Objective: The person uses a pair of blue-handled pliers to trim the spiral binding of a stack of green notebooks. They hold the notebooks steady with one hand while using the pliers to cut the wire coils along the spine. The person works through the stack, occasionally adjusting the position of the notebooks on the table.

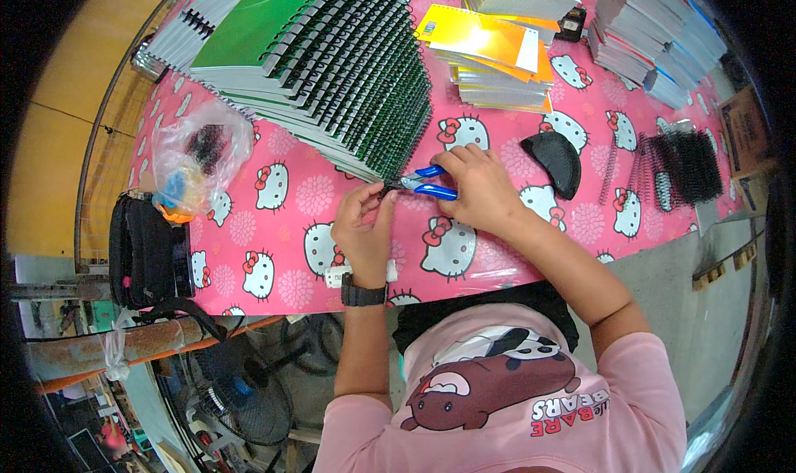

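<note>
My right hand [481, 193] is closed round blue-handled pliers [433, 191], whose metal jaws point left. Those jaws meet the near corner of a tall stack of green-covered spiral notebooks [348, 83] bound with black coils. At that same corner my left hand [363, 216], a black watch on its wrist, pinches the end of a black binding coil [388, 188]. Fingers and jaws partly hide the coil's end. A black half-round case [554, 164] lies to the right of my right hand.
Yellow-orange booklets [497, 58] are piled at the back, and more stacked books [655, 38] stand at the far right. Loose black coils [684, 168] lie on the right of the pink cartoon-print tablecloth [311, 195]. A plastic bag [203, 154] and a black pouch [149, 249] sit on the left.
</note>
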Demonstrator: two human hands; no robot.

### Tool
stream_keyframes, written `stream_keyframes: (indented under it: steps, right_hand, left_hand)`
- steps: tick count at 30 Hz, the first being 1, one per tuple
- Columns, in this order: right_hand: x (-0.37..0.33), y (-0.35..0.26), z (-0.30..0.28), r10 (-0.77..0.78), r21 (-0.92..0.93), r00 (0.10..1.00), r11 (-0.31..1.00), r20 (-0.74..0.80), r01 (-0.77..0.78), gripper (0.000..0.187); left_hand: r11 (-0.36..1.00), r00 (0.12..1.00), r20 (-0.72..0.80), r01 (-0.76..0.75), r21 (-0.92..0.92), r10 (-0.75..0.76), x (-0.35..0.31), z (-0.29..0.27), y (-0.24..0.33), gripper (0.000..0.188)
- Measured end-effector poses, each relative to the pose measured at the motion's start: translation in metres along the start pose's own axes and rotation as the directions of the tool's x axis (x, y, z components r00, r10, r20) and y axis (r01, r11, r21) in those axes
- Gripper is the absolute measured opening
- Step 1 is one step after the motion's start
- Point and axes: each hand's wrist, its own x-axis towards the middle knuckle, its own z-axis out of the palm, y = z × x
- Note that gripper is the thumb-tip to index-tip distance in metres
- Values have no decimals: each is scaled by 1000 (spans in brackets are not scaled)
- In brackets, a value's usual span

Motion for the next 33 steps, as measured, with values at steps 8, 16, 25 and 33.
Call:
stream_keyframes:
  steps: [8,16,25,33]
  right_hand:
    - [2,-3,3,6,34,998,999,56,-8,32]
    - [-2,4,0,-15,-49,999,999,36,17,37]
    - [7,-1,2,62,-36,977,998,206,-56,39]
    - [0,4,-1,-37,-142,996,989,83,49,40]
  left_hand:
    - [996,997,-33,72,-52,-74,-1,2,6,20]
    - [966,990,7,138,-216,-140,-1,0,3,21]
    - [953,988,13,150,-265,-152,0,1,-1,21]
    - [947,982,41,188,-261,-184,-1,-1,-5,23]
